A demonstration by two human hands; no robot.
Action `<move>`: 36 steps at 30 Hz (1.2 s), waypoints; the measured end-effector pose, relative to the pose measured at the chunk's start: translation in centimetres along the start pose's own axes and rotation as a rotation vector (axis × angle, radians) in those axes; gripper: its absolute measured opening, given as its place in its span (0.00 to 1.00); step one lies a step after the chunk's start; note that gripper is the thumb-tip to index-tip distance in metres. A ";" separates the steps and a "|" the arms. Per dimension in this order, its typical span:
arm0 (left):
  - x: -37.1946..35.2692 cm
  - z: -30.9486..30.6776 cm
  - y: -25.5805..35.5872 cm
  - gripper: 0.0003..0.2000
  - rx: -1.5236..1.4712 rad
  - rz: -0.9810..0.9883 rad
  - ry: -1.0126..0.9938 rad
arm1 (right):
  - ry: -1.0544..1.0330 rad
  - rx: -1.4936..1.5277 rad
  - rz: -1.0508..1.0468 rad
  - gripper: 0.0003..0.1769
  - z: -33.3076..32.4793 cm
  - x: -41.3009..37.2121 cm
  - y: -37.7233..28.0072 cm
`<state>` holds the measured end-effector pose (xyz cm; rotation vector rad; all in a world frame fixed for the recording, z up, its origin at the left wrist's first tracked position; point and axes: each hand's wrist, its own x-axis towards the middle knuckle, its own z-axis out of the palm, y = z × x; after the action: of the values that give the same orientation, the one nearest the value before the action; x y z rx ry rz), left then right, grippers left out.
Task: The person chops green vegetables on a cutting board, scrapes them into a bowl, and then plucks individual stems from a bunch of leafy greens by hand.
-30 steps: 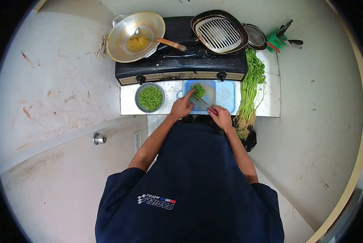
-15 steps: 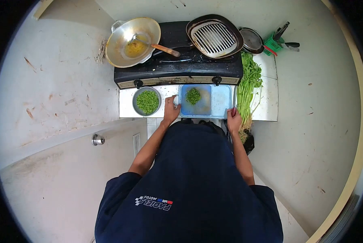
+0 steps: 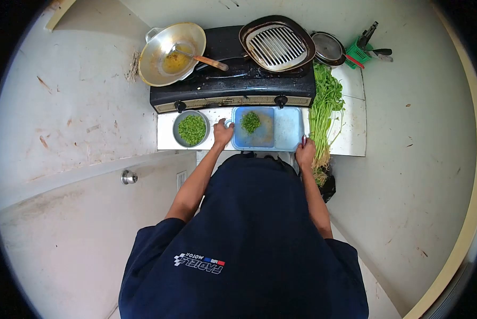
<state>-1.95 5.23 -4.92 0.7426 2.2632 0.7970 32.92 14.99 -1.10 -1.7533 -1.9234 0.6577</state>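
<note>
A blue plastic tray (image 3: 289, 127) with a darker blue section on its left lies on the white counter in front of me. Finely chopped green herbs (image 3: 250, 122) form a small heap on that section. My left hand (image 3: 223, 134) is curled at the tray's left edge, thumb and fingers around its pale handle. By the tray's lower right corner, my right hand (image 3: 305, 154) is closed around a knife (image 3: 304, 140) with a dark red handle; most of it is hidden. Left of the tray, a grey bowl (image 3: 175, 139) holds more chopped greens.
Behind the tray is a black stove (image 3: 230, 85) carrying a wok (image 3: 156, 53) with a wooden-handled spatula, and a grill pan (image 3: 302, 40). Long-stemmed greens (image 3: 325, 101) lie at the right. A small pan (image 3: 327, 49) and a green basket (image 3: 358, 55) of utensils stand beyond.
The whole view has shifted slightly. My left hand has slid a little forward along the tray's left edge. My right hand still holds the knife beside the tray's corner.
</note>
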 end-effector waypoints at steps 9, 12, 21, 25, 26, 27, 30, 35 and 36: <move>-1.9 0.1 -5.0 0.19 -0.177 -0.126 -0.040 | -0.001 0.012 -0.012 0.09 -1.8 -1.4 0.2; -6.8 -2.3 -1.1 0.15 -0.420 -0.146 -0.045 | -0.022 0.114 -0.039 0.10 -3.1 -2.9 -0.4; -17.2 -7.2 1.2 0.14 -0.811 -0.206 0.202 | -0.080 0.262 -0.163 0.11 -6.9 -5.6 -4.6; -19.0 -8.9 -2.5 0.20 -0.945 -0.248 0.220 | -0.206 0.375 -0.250 0.10 -7.2 -5.8 -6.0; -19.3 -9.3 -2.9 0.21 -0.969 -0.263 0.220 | -0.213 0.396 -0.271 0.09 -6.5 -5.7 -5.7; -19.5 -9.7 -3.1 0.20 -1.006 -0.272 0.231 | -0.233 0.389 -0.278 0.09 -6.5 -5.7 -6.4; -18.8 -11.0 -3.7 0.20 -1.089 -0.286 0.255 | -0.274 0.342 -0.284 0.09 -6.9 -5.5 -8.9; -15.1 -15.0 -5.9 0.21 -1.107 -0.273 0.239 | -0.351 0.329 -0.222 0.10 -5.6 -6.0 -14.1; -14.7 -16.3 -4.4 0.19 -1.144 -0.311 0.280 | -0.394 0.262 -0.195 0.12 -5.8 -5.9 -15.7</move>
<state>-5.14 -13.09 7.56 -0.2628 1.6230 1.8234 24.79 8.17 13.18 -1.3280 -2.1081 1.1912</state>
